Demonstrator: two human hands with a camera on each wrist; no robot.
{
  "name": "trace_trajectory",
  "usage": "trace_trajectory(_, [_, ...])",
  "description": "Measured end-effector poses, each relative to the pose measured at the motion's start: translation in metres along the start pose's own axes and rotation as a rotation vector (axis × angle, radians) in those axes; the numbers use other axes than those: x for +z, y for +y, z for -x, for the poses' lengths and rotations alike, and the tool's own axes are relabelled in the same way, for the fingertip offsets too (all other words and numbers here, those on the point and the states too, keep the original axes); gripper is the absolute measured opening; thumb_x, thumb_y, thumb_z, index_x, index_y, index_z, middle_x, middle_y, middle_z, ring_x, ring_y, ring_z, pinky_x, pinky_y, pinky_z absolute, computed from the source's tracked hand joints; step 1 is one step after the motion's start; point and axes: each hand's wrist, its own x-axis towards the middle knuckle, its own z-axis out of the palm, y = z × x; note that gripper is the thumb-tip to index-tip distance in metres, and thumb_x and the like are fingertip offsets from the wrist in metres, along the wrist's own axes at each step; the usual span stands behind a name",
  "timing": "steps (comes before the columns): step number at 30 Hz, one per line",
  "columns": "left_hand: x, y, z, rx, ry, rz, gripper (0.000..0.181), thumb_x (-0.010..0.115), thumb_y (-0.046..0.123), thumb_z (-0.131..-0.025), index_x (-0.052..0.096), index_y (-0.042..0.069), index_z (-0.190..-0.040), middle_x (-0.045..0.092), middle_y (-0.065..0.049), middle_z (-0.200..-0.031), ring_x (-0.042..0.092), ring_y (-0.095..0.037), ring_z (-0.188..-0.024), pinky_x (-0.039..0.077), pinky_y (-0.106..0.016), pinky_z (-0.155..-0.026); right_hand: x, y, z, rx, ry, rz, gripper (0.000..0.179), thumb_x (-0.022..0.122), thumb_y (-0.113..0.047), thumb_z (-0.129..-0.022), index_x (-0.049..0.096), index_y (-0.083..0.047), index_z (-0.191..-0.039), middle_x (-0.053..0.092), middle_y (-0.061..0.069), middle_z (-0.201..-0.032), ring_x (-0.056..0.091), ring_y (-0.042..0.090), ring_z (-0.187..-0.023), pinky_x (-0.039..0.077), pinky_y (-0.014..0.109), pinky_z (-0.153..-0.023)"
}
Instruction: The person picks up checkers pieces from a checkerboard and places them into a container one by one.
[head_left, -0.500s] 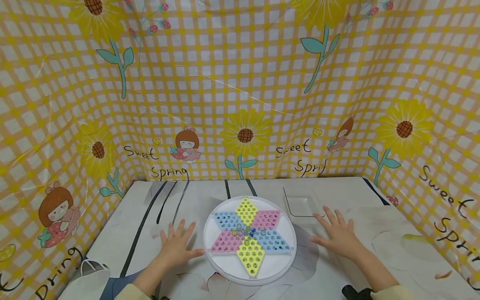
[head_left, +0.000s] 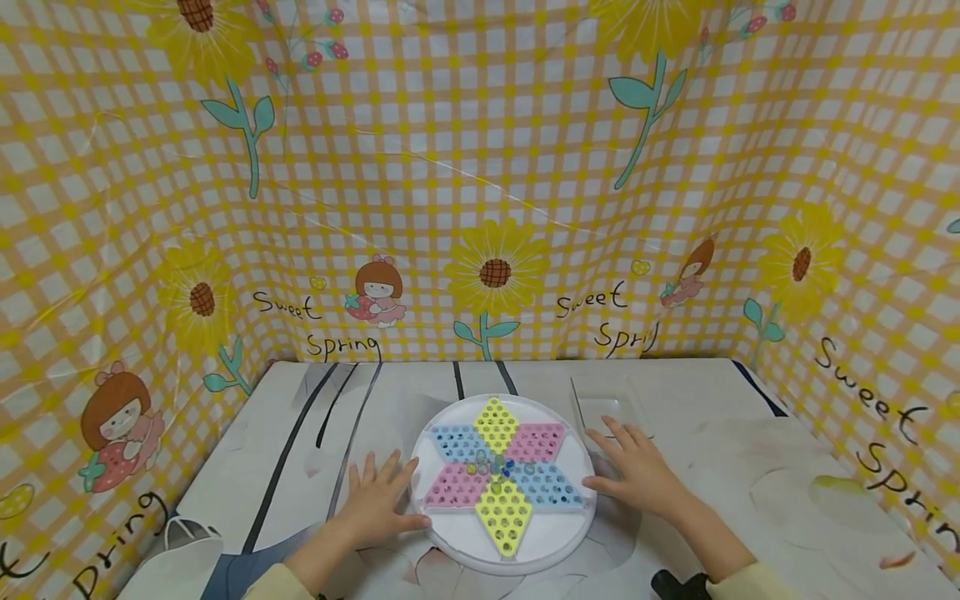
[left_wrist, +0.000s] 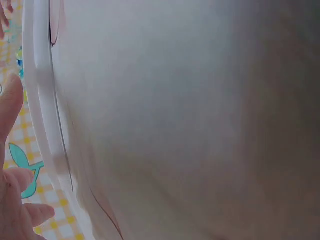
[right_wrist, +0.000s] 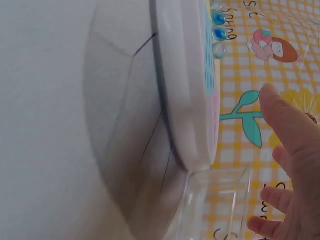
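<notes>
A round white game board [head_left: 558, 533] lies on the tabletop [head_left: 712, 400] between a person's left hand [head_left: 373, 506] and right hand [head_left: 637, 472], fingers [head_left: 405, 477] spread wide near its rim. The star [head_left: 504, 504] runs its yellow tips near to far, marbles [head_left: 509, 468] clustered at centre. The right hand partly hides a clear box [right_wrist: 212, 200], checked cloth [head_left: 420, 192] showing through.

You face: one round white plastic game board [head_left: 553, 531], smooth; small round blue glass-like marbles [right_wrist: 219, 34], glossy; one rectangular clear plastic box [right_wrist: 220, 194], shiny; one yellow-checked plastic-looking backdrop sheet [head_left: 420, 175], creased, faintly glossy.
</notes>
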Motion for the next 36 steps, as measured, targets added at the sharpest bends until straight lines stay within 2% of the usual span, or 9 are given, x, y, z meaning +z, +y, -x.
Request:
trace_trajectory(3, [0.002, 0.000, -0.001, 0.013, -0.003, 0.001, 0.090, 0.039, 0.072, -0.061, 0.026, 0.017, -0.131, 0.021, -0.016, -0.135, 0.006, -0.050, -0.117, 0.000, -0.063, -0.088, -0.001, -0.009, -0.005, -0.009, -0.001, -0.005, 0.074, 0.048, -0.063, -0.066, 0.042, -0.016, -0.122, 0.035, 0.014, -0.126, 0.031, 0.036, -0.110, 0.029, 0.058, -0.081])
trace_trajectory(8, [0.003, 0.001, -0.002, 0.040, -0.010, -0.023, 0.088, 0.039, 0.071, -0.062, 0.028, 0.016, -0.130, 0.024, -0.017, -0.133, 0.010, -0.051, -0.116, 0.003, -0.063, -0.088, -0.003, -0.025, -0.015, -0.045, 0.036, 0.033, 0.068, 0.056, -0.056, -0.066, 0.044, -0.018, -0.121, 0.042, 0.013, -0.120, 0.035, 0.034, -0.106, 0.029, 0.054, -0.082])
trace_trajectory(11, [0.003, 0.002, -0.002, 0.043, -0.026, -0.021, 0.087, 0.040, 0.070, -0.063, 0.029, 0.016, -0.130, 0.025, -0.017, -0.133, 0.010, -0.051, -0.115, 0.003, -0.063, -0.088, -0.002, -0.033, -0.020, -0.061, 0.037, -0.009, 0.064, 0.060, -0.049, -0.066, 0.045, -0.018, -0.120, 0.044, 0.011, -0.118, 0.037, 0.031, -0.105, 0.031, 0.052, -0.082])
trace_trajectory(14, [0.001, 0.003, -0.003, 0.037, -0.043, -0.013, 0.085, 0.042, 0.069, -0.063, 0.032, 0.017, -0.129, 0.025, -0.016, -0.133, 0.010, -0.051, -0.116, 0.003, -0.062, -0.089, 0.002, -0.041, -0.024, -0.080, -0.015, -0.079, 0.061, 0.061, -0.045, -0.068, 0.045, -0.019, -0.120, 0.044, 0.008, -0.118, 0.039, 0.028, -0.106, 0.033, 0.050, -0.083])
trace_trajectory(17, [0.001, 0.003, -0.004, 0.037, -0.059, -0.007, 0.084, 0.043, 0.069, -0.062, 0.034, 0.018, -0.128, 0.026, -0.015, -0.132, 0.009, -0.051, -0.116, 0.002, -0.062, -0.089, 0.007, -0.050, -0.028, -0.077, -0.107, -0.151, 0.057, 0.061, -0.043, -0.069, 0.045, -0.021, -0.119, 0.045, 0.006, -0.117, 0.041, 0.026, -0.107, 0.035, 0.047, -0.084])
trace_trajectory(24, [0.003, 0.003, -0.006, 0.041, -0.073, -0.007, 0.081, 0.043, 0.069, -0.061, 0.037, 0.022, -0.126, 0.027, -0.015, -0.133, 0.010, -0.051, -0.116, 0.003, -0.061, -0.090, 0.013, -0.064, -0.036, -0.040, -0.256, -0.207, 0.052, 0.059, -0.042, -0.072, 0.048, -0.019, -0.116, 0.048, 0.002, -0.114, 0.047, 0.020, -0.102, 0.040, 0.040, -0.082])
trace_trajectory(27, [0.002, 0.004, -0.007, 0.047, -0.071, -0.005, 0.080, 0.044, 0.068, -0.060, 0.038, 0.022, -0.125, 0.027, -0.015, -0.132, 0.011, -0.051, -0.115, 0.004, -0.061, -0.090, 0.015, -0.066, -0.041, -0.061, -0.286, -0.223, 0.047, 0.060, -0.036, -0.072, 0.050, -0.016, -0.113, 0.052, -0.002, -0.101, 0.051, 0.012, -0.086, 0.044, 0.030, -0.073])
trace_trajectory(30, [0.000, 0.005, -0.007, 0.046, -0.072, -0.004, 0.079, 0.045, 0.068, -0.060, 0.039, 0.022, -0.124, 0.028, -0.016, -0.132, 0.012, -0.051, -0.115, 0.003, -0.061, -0.090, 0.019, -0.065, -0.045, -0.092, -0.296, -0.254, 0.039, 0.061, -0.028, -0.073, 0.053, -0.012, -0.108, 0.053, -0.004, -0.087, 0.048, 0.007, -0.071, 0.043, 0.019, -0.061])
trace_trajectory(36, [-0.004, 0.007, -0.008, 0.045, -0.077, -0.023, 0.083, 0.044, 0.070, -0.057, 0.039, 0.021, -0.125, 0.029, -0.015, -0.131, 0.012, -0.050, -0.116, 0.003, -0.060, -0.091, 0.029, -0.061, -0.050, -0.128, -0.288, -0.332, 0.028, 0.062, -0.017, -0.073, 0.058, -0.006, -0.098, 0.050, -0.004, -0.077, 0.044, 0.008, -0.066, 0.040, 0.017, -0.056])
